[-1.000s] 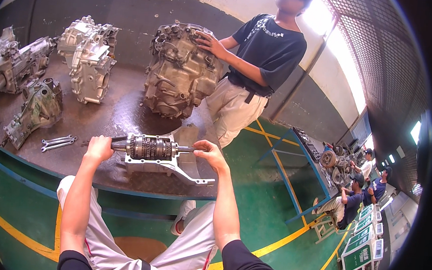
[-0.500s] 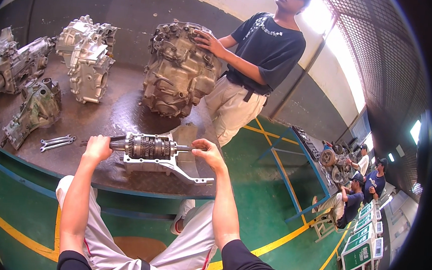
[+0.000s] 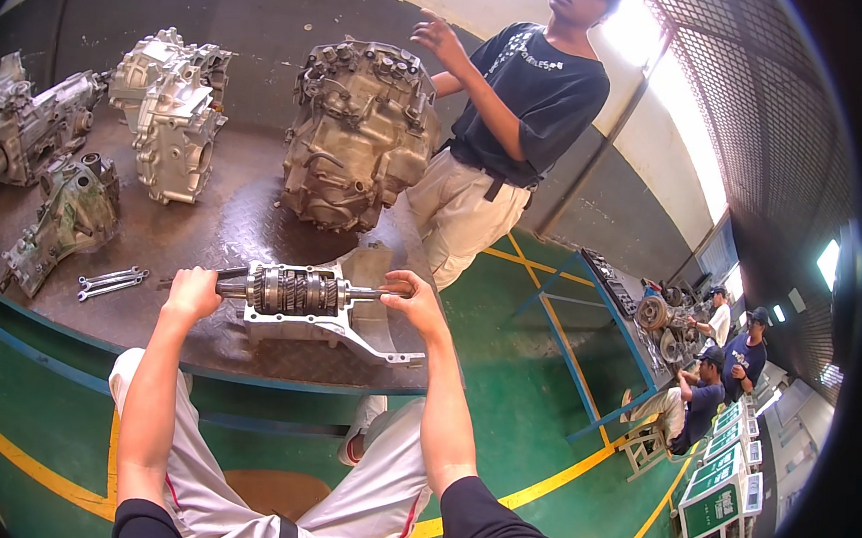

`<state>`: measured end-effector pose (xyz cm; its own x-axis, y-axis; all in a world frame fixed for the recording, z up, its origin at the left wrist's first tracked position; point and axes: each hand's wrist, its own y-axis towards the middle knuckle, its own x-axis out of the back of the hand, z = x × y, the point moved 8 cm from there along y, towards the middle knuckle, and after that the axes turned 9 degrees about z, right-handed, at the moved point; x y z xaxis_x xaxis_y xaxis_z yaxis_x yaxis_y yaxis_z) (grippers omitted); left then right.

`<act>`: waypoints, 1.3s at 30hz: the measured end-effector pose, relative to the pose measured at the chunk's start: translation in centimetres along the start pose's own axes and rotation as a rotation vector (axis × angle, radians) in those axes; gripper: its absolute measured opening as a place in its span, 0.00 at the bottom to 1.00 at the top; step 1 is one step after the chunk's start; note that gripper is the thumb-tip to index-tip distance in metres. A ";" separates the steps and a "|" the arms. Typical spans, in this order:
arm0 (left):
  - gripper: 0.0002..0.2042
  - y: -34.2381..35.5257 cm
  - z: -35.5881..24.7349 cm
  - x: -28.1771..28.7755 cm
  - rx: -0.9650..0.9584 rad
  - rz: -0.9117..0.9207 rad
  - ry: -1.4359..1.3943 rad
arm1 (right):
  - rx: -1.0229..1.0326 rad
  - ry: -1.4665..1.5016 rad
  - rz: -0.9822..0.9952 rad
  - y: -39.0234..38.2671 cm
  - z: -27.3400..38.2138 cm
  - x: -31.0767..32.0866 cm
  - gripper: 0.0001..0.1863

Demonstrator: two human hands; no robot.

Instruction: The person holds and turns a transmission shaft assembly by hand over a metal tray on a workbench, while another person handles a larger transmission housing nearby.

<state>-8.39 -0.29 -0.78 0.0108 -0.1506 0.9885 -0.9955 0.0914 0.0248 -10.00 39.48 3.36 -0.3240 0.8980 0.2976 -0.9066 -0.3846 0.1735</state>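
A gear shaft (image 3: 294, 291) with several gears in a row lies in an open, light-grey housing half (image 3: 377, 349) near the table's front edge. My left hand (image 3: 192, 293) is closed around the shaft's left end. At the other end, my right hand (image 3: 417, 304) pinches the thin tip of the shaft between thumb and fingers. The housing has a bolted flange rim and a long bracket reaching to the right. Parts of the shaft ends are hidden by my fingers.
Several wrenches (image 3: 113, 284) lie left of my left hand. Beyond them stand a dirty bell-shaped casing (image 3: 67, 219), a grey gearbox (image 3: 23, 126) and a silver casing (image 3: 173, 121). A large brown gearbox (image 3: 355, 144) stands behind the housing, with a person (image 3: 533, 96) beside it.
The other person's hand has lifted off the brown gearbox and is raised in the air. My hands keep their hold on the shaft, with hardly any visible movement.
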 end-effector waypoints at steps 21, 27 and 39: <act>0.12 0.0 0.1 0.0 0.007 0.008 -0.005 | -0.013 -0.015 -0.030 0.1 -0.5 0.0 0.17; 0.12 -0.2 -0.1 0.3 0.004 0.010 -0.016 | -0.025 -0.032 0.011 0.0 -0.5 -0.1 0.14; 0.12 -0.1 -0.1 0.3 0.003 0.000 -0.015 | -0.041 -0.133 0.039 0.0 -0.7 -0.3 0.19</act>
<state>-8.23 -0.25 -0.50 0.0091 -0.1656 0.9862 -0.9958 0.0889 0.0241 -10.08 39.40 2.57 -0.3234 0.8451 0.4256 -0.9050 -0.4076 0.1218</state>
